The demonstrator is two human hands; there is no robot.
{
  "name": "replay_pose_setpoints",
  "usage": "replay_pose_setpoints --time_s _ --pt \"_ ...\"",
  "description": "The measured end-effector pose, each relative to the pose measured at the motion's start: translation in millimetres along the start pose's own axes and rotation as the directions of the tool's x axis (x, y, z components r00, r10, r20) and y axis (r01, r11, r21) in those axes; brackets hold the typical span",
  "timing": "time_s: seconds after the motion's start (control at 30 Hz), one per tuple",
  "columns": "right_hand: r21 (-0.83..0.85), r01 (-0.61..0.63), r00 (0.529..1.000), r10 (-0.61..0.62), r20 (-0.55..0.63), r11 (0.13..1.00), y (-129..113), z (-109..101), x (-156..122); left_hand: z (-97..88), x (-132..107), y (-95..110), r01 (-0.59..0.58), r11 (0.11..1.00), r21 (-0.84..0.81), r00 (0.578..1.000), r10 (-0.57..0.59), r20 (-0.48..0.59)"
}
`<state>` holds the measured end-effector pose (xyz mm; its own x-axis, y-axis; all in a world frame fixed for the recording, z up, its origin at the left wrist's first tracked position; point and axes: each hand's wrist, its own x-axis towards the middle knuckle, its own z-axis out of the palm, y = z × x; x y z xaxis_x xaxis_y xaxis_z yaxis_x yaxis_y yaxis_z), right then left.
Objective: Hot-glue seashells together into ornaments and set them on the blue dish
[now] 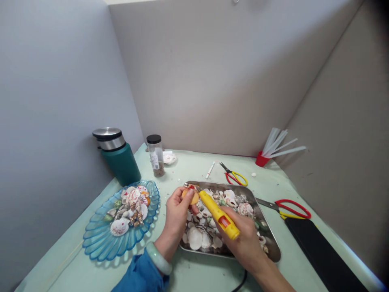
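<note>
My left hand [178, 213] pinches a small orange shell [191, 196] above the near left corner of a metal tray [270, 237]. In my right hand [243, 239] is a yellow glue gun [217, 213], gripped by its body, with its tip touching the orange shell. The tray holds several loose shells, mostly white and brown. A pale green bangle and a blue sleeve show on my left wrist.
A blue glass plate [100, 239] with glued shells lies at the left. Behind it stand a green flask [118, 156] and a small jar [156, 156]. Two scissors [234, 176] [288, 207], a red cup of glue sticks [267, 154] and a black pad [319, 255] lie around.
</note>
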<state>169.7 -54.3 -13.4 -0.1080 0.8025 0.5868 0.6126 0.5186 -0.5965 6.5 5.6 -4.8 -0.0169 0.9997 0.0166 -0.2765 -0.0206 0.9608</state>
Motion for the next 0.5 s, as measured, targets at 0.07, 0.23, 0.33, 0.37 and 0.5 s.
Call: replay_pose_setpoints --time_s 0.07,0.23,0.33,0.37,0.5 --pt "0.018 -0.004 1.000 0.004 -0.013 1.000 1.0 0.3 -1.0 0.0 -0.3 0.7 -0.002 1.000 -0.011 1.000 0.002 -0.001" --pt "0.034 -0.019 1.000 0.020 -0.014 0.999 2.5 1.2 -1.6 -0.2 -1.3 -0.1 -0.003 1.000 -0.006 1.000 0.004 0.014" --pt "0.045 -0.023 1.000 0.023 -0.014 0.999 2.7 1.6 -1.2 -0.5 -1.3 -0.9 -0.006 1.000 -0.001 1.000 0.006 0.028" --pt "0.049 -0.023 1.000 0.024 -0.011 0.999 2.8 1.6 -1.1 -0.6 -1.3 -1.0 -0.008 1.000 0.001 0.999 0.008 0.033" --pt "0.058 -0.025 1.000 0.025 0.001 0.998 2.8 1.3 -1.6 -0.4 -1.5 -1.3 -0.020 0.999 0.025 0.999 0.019 0.044"
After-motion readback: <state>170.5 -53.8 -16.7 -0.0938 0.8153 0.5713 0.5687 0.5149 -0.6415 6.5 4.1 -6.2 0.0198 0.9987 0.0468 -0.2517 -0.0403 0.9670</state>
